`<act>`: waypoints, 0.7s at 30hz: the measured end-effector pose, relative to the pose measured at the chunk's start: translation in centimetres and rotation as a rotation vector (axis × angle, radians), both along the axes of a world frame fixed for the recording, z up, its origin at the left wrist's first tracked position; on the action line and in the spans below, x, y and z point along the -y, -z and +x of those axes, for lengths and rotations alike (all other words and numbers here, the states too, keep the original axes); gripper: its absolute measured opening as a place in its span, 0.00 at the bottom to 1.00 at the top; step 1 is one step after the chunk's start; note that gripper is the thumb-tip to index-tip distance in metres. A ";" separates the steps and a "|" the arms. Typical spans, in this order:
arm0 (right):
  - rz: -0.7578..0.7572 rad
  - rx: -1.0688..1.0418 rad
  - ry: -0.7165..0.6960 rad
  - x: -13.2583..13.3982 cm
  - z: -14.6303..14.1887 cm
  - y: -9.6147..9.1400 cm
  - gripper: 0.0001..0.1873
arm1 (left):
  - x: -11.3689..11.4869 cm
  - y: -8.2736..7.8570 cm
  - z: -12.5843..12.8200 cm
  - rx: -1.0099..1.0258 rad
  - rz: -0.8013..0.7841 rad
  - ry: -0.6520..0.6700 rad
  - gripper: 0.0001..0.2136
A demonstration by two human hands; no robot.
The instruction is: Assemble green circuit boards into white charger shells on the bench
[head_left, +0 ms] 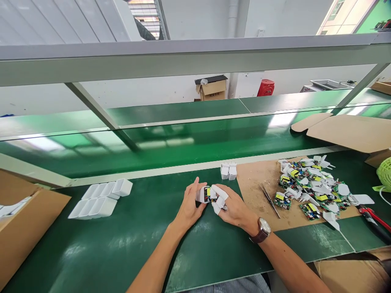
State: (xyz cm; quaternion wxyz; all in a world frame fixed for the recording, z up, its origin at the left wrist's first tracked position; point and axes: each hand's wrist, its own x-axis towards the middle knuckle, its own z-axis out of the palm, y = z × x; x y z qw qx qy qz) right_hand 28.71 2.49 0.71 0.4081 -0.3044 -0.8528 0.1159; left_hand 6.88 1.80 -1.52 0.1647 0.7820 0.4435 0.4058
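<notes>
Both hands (214,203) grip one charger assembly (206,194).

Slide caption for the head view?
A white shell with circuit board held by left hand and right hand over green bench; empty shells left, board heap right.

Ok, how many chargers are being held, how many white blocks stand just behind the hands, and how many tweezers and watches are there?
held charger: 1
white blocks: 2
tweezers: 1
wristwatch: 1
Total: 5
</notes>
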 end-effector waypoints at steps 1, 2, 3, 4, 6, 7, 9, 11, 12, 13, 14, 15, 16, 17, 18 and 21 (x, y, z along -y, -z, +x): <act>0.000 0.000 0.002 0.0 0.0 0.0 0.40 | 0.0 0.0 0.0 0.001 -0.001 -0.002 0.43; 0.001 0.002 0.002 0.0 0.0 -0.1 0.40 | 0.0 0.1 0.0 0.002 0.000 -0.004 0.43; 0.004 0.003 0.000 0.0 0.0 -0.1 0.40 | 0.0 0.1 0.0 0.004 0.002 -0.003 0.43; 0.006 0.006 0.000 0.0 -0.1 -0.2 0.40 | 0.0 0.1 0.0 0.006 0.006 -0.002 0.43; 0.007 0.015 -0.005 0.1 -0.1 -0.3 0.39 | 0.0 0.1 0.0 0.009 0.011 -0.001 0.43; 0.007 0.020 -0.009 0.1 -0.1 -0.4 0.39 | 0.0 0.1 0.0 0.010 0.012 -0.002 0.43; 0.005 0.028 -0.014 0.1 0.0 -0.4 0.39 | 0.0 0.0 0.0 0.009 0.011 -0.003 0.43; 0.004 0.028 -0.018 0.1 0.0 -0.4 0.40 | 0.0 0.0 0.0 0.009 0.010 -0.001 0.43; 0.002 0.025 -0.017 0.1 0.0 -0.4 0.39 | 0.0 0.0 0.0 0.009 0.008 0.000 0.43; -0.003 0.025 -0.015 0.1 0.0 -0.4 0.39 | 0.0 0.0 0.1 0.011 0.005 0.002 0.43; -0.013 0.031 -0.016 0.1 -0.1 -0.4 0.39 | 0.0 -0.1 0.1 0.014 -0.003 0.007 0.44; -0.026 0.039 -0.019 0.0 -0.1 -0.4 0.39 | 0.1 0.0 0.2 0.018 -0.012 0.013 0.44; -0.044 0.048 -0.025 0.0 -0.1 -0.4 0.38 | 0.1 0.0 0.3 0.024 -0.026 0.025 0.44; -0.070 0.056 -0.031 0.0 -0.1 -0.4 0.37 | 0.2 0.1 0.4 0.033 -0.046 0.044 0.43; -0.105 0.061 -0.038 0.0 -0.1 -0.4 0.37 | 0.3 0.2 0.5 0.047 -0.077 0.068 0.43; -0.255 0.027 -0.067 0.0 0.0 -0.4 0.42 | 0.5 0.6 0.7 0.155 -0.227 0.167 0.41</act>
